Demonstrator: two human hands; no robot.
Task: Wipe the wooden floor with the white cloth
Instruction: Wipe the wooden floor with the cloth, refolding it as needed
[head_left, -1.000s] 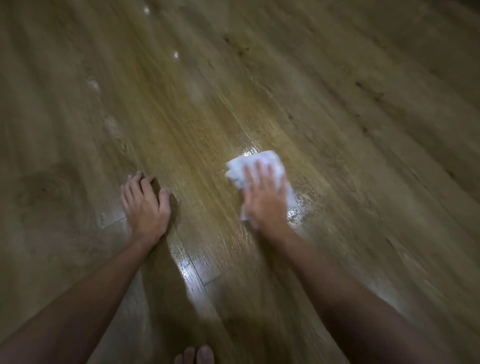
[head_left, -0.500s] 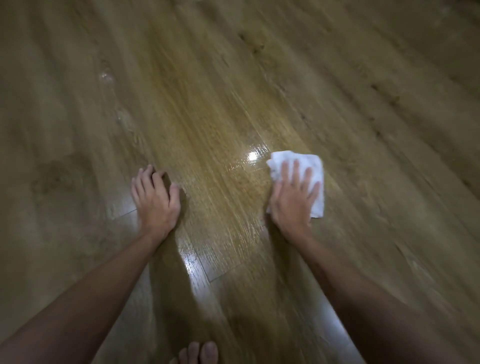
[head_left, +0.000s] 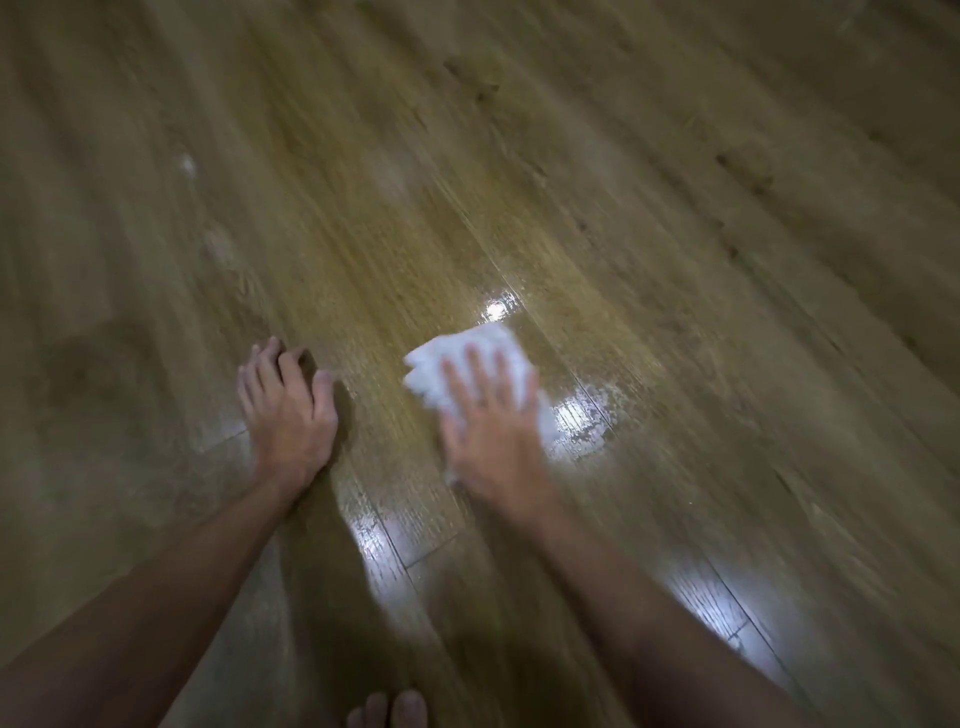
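The right hand (head_left: 491, 431) lies flat on the white cloth (head_left: 470, 358), palm down, its fingers straight and spread over the crumpled fabric and pressing it against the wooden floor (head_left: 675, 218). The cloth sits just right of the middle of the view, bunched rather than neatly folded, with its far edge and left corner showing beyond the fingertips and a small part peeping out on the right side of the hand and under the wrist. The hand and cloth are blurred, so the folds cannot be made out. The left hand (head_left: 291, 415) rests on the floor to the left of the cloth, apart from it, holding nothing; its fingers are bent at the knuckles with the tips touching the boards, and the thumb lies along the inner side. Both forearms reach in from the lower corners of the view. The floor is made of long brown planks running diagonally, with darker knots in the grain toward the upper right. Bright glossy patches shine on the boards just beyond the cloth, just to its right, between the two arms and along the lower right. At the bottom edge, between the arms, the toes (head_left: 395, 709) of a bare foot show on the floor.
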